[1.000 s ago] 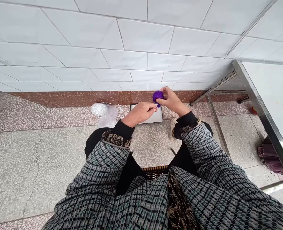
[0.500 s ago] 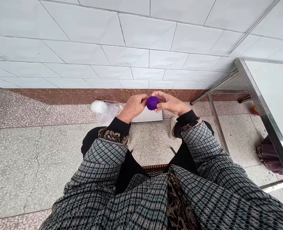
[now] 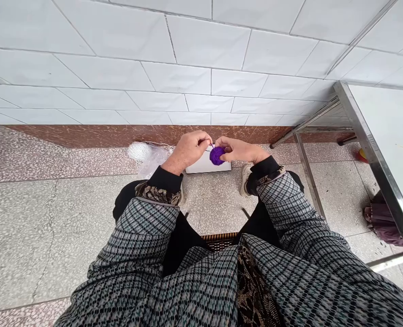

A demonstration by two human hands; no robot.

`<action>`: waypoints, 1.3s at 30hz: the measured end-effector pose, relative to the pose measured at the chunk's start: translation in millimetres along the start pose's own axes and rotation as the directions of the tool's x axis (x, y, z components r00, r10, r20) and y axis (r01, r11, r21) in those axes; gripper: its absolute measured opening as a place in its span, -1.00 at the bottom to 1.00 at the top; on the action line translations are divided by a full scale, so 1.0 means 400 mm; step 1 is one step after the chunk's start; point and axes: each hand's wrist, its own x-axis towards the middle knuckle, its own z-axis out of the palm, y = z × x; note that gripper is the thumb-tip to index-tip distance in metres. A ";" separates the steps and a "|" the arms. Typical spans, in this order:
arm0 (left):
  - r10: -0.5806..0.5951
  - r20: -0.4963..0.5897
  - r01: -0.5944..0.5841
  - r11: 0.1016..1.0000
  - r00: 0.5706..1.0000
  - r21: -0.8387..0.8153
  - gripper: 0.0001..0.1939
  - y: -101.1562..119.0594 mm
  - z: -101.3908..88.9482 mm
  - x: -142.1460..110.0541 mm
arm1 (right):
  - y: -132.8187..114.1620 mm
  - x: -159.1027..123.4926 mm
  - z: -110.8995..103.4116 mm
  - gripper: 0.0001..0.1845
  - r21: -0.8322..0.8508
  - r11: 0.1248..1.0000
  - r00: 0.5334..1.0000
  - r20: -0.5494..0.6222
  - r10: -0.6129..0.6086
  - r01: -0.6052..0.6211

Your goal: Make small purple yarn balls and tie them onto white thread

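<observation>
Near the centre of the frame, the right hand (image 3: 240,150) grips a round ball of bright purple wound yarn (image 3: 216,156), its fingers curled around the ball's upper and right sides. The left hand (image 3: 189,150), just left of it, is closed in a pinch, thumb against fingers, on a thin purple yarn strand (image 3: 212,145) that runs down from the fingertips to the top of the ball.

A second ago the ball sits higher and further right, above the left fingertips; half a second ago it is between the two hands, with the left fingertips right at its left side. Now it is lower in the frame, and the left fingertips stand a little apart from it, with the strand showing in the gap.

Below the hands, a shallow white rectangular tray with a dark edge (image 3: 206,166) lies on the speckled stone floor (image 3: 218,200), partly hidden by the hands and the ball. Left of centre, a ball of white yarn (image 3: 139,151) rests beside a crumpled translucent plastic bag (image 3: 151,164); both remain where they were. The metal-framed table with a pale top (image 3: 388,122) at the right of the frame also keeps its place.
</observation>
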 end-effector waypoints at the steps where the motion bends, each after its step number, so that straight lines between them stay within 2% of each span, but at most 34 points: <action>1: -0.018 -0.004 0.018 1.000 1.000 -0.007 -0.81 -0.003 -0.004 0.002 | -0.009 -0.007 0.000 -0.53 0.099 0.995 0.997 0.067 -0.038 0.031; 2: -0.036 0.002 0.036 0.999 0.999 -0.020 -0.81 -0.007 -0.005 0.004 | -0.017 -0.013 -0.001 -0.49 0.205 0.976 0.993 0.079 -0.091 0.073; 3: -0.051 0.020 0.052 0.998 0.999 -0.037 -0.81 -0.009 -0.002 0.006 | -0.023 -0.017 -0.003 -0.43 0.299 0.946 0.989 0.034 -0.144 0.127; 5: -0.061 0.088 0.067 0.995 0.994 -0.073 -0.81 -0.009 0.009 0.006 | -0.028 -0.017 -0.010 -0.32 0.402 0.882 0.968 -0.144 -0.205 0.247; 8: -0.007 0.225 0.032 0.993 0.974 -0.110 -0.80 0.001 0.029 0.000 | -0.013 0.001 -0.019 -0.33 0.347 0.879 0.900 -0.398 -0.178 0.327; 10: 0.041 0.282 -0.010 0.994 0.959 -0.110 -0.80 0.011 0.033 -0.006 | 0.006 0.016 -0.022 -0.45 0.226 0.938 0.862 -0.491 -0.124 0.264; 12: 0.068 0.268 -0.042 0.994 0.961 -0.101 -0.80 0.017 0.027 -0.010 | 0.020 0.022 -0.020 -0.55 0.059 0.994 0.872 -0.486 -0.055 0.095; 14: 0.067 0.190 -0.051 0.995 0.980 -0.088 -0.80 0.016 0.013 -0.010 | 0.022 0.017 -0.017 -0.59 -0.111 0.993 0.939 -0.343 -0.006 -0.034; 16: 0.037 0.097 -0.030 0.997 0.995 -0.066 -0.81 0.007 0.000 -0.005 | 0.009 0.002 -0.013 -0.57 -0.168 0.986 0.997 -0.079 0.003 -0.016; 17: 0.013 0.064 -0.010 0.999 0.998 -0.051 -0.81 0.002 -0.004 -0.002 | -0.002 -0.007 -0.013 -0.54 -0.118 0.993 0.999 0.045 -0.025 0.030; 18: -0.013 0.042 0.015 0.999 0.999 -0.038 -0.81 -0.004 -0.005 0.001 | -0.013 -0.015 -0.013 -0.50 -0.024 0.996 0.990 0.117 -0.077 0.081; 19: -0.036 0.032 0.037 0.999 0.999 -0.028 -0.81 -0.009 -0.004 0.003 | -0.023 -0.022 -0.015 -0.46 0.088 0.988 0.983 0.122 -0.138 0.128; 21: -0.055 0.057 0.057 0.998 0.997 -0.026 -0.82 -0.014 0.006 0.004 | -0.037 -0.030 -0.023 -0.38 0.264 0.940 0.976 -0.045 -0.212 0.216; 23: -0.030 0.135 0.035 0.999 0.990 -0.037 -0.82 -0.011 0.024 0.001 | -0.038 -0.027 -0.032 -0.33 0.313 0.911 0.945 -0.267 -0.188 0.269; 25: 0.028 0.236 -0.017 0.999 0.971 -0.051 -0.81 -0.003 0.042 -0.004 | -0.024 -0.013 -0.038 -0.33 0.305 0.916 0.908 -0.399 -0.125 0.260; 28: 0.116 0.352 -0.096 0.993 0.929 -0.075 -0.79 0.011 0.057 -0.011 | 0.005 0.013 -0.034 -0.44 0.278 0.944 0.884 -0.466 -0.027 0.175; 31: 0.138 0.343 -0.119 0.990 0.929 -0.075 -0.79 0.021 0.048 -0.014 | 0.019 0.024 -0.023 -0.56 0.167 0.984 0.878 -0.477 0.029 0.058; 33: 0.117 0.262 -0.106 0.993 0.958 -0.054 -0.79 0.022 0.030 -0.014 | 0.014 0.018 -0.018 -0.60 0.060 0.998 0.909 -0.414 0.046 -0.023; 34: 0.102 0.214 -0.095 0.995 0.971 -0.043 -0.80 0.021 0.020 -0.014 | 0.008 0.012 -0.018 -0.61 0.009 0.998 0.940 -0.337 0.059 -0.059; 36: 0.072 0.130 -0.070 0.997 0.989 -0.018 -0.80 0.016 0.003 -0.011 | -0.004 -0.005 -0.019 -0.61 -0.048 0.995 0.992 -0.099 0.078 -0.083; 38: 0.045 0.083 -0.045 0.999 0.996 -0.002 -0.81 0.008 -0.006 -0.008 | -0.017 -0.023 -0.022 -0.58 0.026 0.999 0.989 0.145 0.018 -0.022; 39: 0.029 0.073 -0.029 1.000 0.997 0.000 -0.81 0.005 -0.006 -0.007 | -0.022 -0.030 -0.024 -0.54 0.115 0.993 0.979 0.199 -0.050 0.028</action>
